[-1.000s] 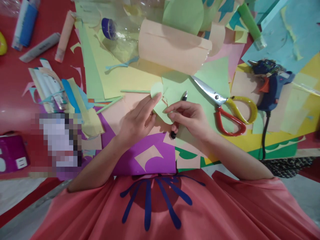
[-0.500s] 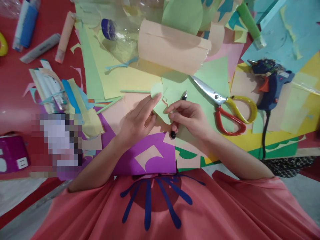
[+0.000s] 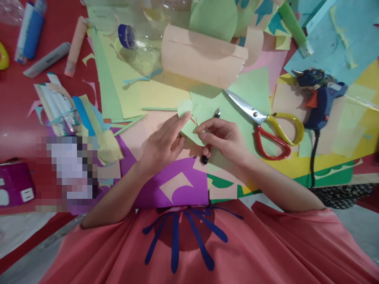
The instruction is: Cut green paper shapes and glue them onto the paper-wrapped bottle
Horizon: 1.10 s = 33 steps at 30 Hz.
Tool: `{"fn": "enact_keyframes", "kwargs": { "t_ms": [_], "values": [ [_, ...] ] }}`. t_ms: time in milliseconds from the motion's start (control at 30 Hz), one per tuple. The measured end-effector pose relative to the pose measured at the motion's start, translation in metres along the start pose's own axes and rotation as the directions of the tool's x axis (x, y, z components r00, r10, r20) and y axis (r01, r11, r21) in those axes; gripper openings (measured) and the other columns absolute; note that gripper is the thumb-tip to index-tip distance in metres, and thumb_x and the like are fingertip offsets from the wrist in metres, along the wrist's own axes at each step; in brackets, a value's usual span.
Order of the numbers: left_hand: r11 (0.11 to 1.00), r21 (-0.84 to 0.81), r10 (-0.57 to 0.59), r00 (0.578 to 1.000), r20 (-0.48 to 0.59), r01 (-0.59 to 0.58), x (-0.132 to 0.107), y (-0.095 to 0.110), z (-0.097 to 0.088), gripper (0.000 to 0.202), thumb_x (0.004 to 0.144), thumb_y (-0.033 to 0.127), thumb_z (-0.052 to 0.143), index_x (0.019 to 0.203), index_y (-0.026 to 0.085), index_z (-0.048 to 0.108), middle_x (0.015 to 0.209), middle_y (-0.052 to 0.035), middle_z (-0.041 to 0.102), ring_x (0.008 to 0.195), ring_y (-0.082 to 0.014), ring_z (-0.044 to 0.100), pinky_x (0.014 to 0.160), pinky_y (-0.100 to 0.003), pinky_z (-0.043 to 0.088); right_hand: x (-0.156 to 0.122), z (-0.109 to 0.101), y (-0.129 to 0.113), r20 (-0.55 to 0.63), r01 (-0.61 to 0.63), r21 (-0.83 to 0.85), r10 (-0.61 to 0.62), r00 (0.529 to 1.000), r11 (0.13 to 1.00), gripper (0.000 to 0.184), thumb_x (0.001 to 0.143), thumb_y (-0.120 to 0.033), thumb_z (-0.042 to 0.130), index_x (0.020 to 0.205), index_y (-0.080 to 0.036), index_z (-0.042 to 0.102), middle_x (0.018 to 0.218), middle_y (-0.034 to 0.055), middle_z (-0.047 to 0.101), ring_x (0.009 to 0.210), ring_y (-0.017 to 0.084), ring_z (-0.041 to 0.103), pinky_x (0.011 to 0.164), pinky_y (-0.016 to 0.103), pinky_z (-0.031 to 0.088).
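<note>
The big scissors with silver blades, 1 red handle loop and 1 yellow loop (image 3: 257, 115), lie partly open on the papers. Just left of the scissors is a small light green paper piece with a round top (image 3: 194, 135), and 2 bare hands are on it. Its long way runs on a slant, with the round top pointing up and away from the scissors and the wide end coming down toward them.

The left hand (image 3: 164, 144) is on the side far from the scissors. Its fingers are straight and close together on top, with the thumb tucked low, so it seems to hold the paper. The right hand (image 3: 223, 136) is nearer the scissors. Its thumb and pointing finger pinch the paper's edge, with hardly any gap. A thin black pen with a silver tip (image 3: 218, 112) passes under that hand, left of the scissors; I cannot tell if the curled fingers grip it.

Up and left of the scissors is a pale peach paper tube (image 3: 203, 55). Right of them is a dark blue glue gun with an orange trigger (image 3: 325, 104). Down and left lies a bright purple paper sheet (image 3: 148, 191).
</note>
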<state>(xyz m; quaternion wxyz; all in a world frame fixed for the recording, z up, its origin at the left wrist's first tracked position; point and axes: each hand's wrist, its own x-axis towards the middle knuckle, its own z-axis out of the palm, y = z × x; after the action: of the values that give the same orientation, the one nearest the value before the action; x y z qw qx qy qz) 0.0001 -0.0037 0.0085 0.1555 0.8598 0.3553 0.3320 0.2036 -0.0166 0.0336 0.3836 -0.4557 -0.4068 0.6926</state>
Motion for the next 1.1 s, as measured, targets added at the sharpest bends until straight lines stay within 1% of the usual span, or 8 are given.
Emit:
{"fn": "enact_keyframes", "kwargs": {
  "t_ms": [133,233,367,500,567,633,833,1100],
  "values": [
    [0.98,-0.163,-0.12,0.993,-0.007,0.117,-0.005,0.003,0.0,0.048,0.102,0.029,0.044,0.149,0.027,0.032,0.137,-0.0127,0.062,0.09,-0.0142,0.076,0.07,-0.021,0.062,0.0,-0.002,0.001,-0.065,0.133,-0.111,-0.141,0.988,0.985,0.017,0.087,-0.035,0.072,0.086,-0.019,0.065,0.062,-0.0059,0.06,0.047,0.008,0.061,0.045,0.02,0.052],
    [0.915,-0.367,-0.211,0.974,-0.083,0.167,-0.006,0.003,0.0,0.041,0.105,0.034,0.039,0.145,0.029,0.033,0.136,-0.0116,0.059,0.069,-0.0069,0.073,0.061,-0.018,0.06,0.0,-0.004,0.005,-0.099,0.286,-0.263,-0.321,0.942,0.921,0.011,0.089,-0.03,0.069,0.088,-0.02,0.064,0.072,-0.0042,0.063,0.052,0.006,0.062,0.05,0.02,0.054],
    [0.825,-0.485,-0.367,0.928,-0.065,0.292,0.001,0.002,-0.001,0.025,0.105,0.034,0.041,0.125,0.027,0.054,0.122,-0.0041,0.068,0.059,-0.0029,0.068,0.055,-0.015,0.057,-0.001,-0.007,0.011,-0.087,0.444,-0.549,-0.576,0.813,0.708,0.008,0.092,-0.022,0.063,0.099,-0.024,0.06,0.088,-0.0016,0.069,0.065,0.008,0.066,0.056,0.021,0.056],
    [0.747,-0.488,-0.511,0.86,0.012,0.451,0.009,0.004,-0.004,0.027,0.1,0.044,0.051,0.104,0.021,0.065,0.107,-0.0024,0.074,0.051,-0.0021,0.063,0.049,-0.013,0.053,-0.001,-0.008,0.011,0.067,0.536,-0.721,-0.725,0.686,0.44,0.018,0.091,-0.012,0.058,0.103,-0.025,0.059,0.089,0.0007,0.072,0.07,0.012,0.07,0.058,0.024,0.058],
    [0.74,-0.488,-0.51,0.859,0.042,0.463,0.01,0.004,-0.005,0.029,0.097,0.046,0.056,0.102,0.021,0.068,0.106,-0.0031,0.074,0.052,-0.0028,0.063,0.048,-0.014,0.053,0.0,-0.008,0.009,0.145,0.558,-0.76,-0.749,0.646,0.334,0.02,0.09,-0.007,0.056,0.099,-0.024,0.06,0.081,0.0003,0.072,0.069,0.013,0.07,0.059,0.025,0.057],
    [0.763,-0.483,-0.466,0.883,0.051,0.431,0.01,0.004,-0.007,0.027,0.095,0.045,0.06,0.103,0.021,0.07,0.106,-0.0037,0.073,0.054,-0.0038,0.064,0.049,-0.016,0.053,0.001,-0.009,0.008,0.19,0.57,-0.775,-0.759,0.622,0.273,0.02,0.09,-0.005,0.055,0.095,-0.023,0.061,0.075,0.0001,0.071,0.068,0.014,0.068,0.06,0.026,0.056],
    [0.891,-0.383,-0.261,0.965,0.003,0.242,0.01,0.005,-0.008,0.014,0.091,0.026,0.067,0.103,0.021,0.071,0.101,-0.0027,0.075,0.063,-0.0052,0.062,0.06,-0.017,0.053,0.002,-0.009,0.01,0.226,0.574,-0.784,-0.753,0.619,0.236,0.016,0.091,-0.008,0.056,0.091,-0.023,0.062,0.077,0.0017,0.073,0.07,0.016,0.067,0.064,0.03,0.053],
    [0.884,-0.358,-0.301,0.952,0.057,0.301,0.011,0.008,-0.008,0.011,0.092,0.027,0.064,0.097,0.02,0.071,0.093,-0.0017,0.077,0.07,-0.0078,0.067,0.06,-0.016,0.054,0.003,-0.008,0.016,0.209,0.606,-0.754,-0.782,0.587,0.253,0.016,0.092,-0.011,0.057,0.096,-0.025,0.063,0.081,0.0018,0.072,0.073,0.017,0.066,0.065,0.033,0.052]
  ]
}}
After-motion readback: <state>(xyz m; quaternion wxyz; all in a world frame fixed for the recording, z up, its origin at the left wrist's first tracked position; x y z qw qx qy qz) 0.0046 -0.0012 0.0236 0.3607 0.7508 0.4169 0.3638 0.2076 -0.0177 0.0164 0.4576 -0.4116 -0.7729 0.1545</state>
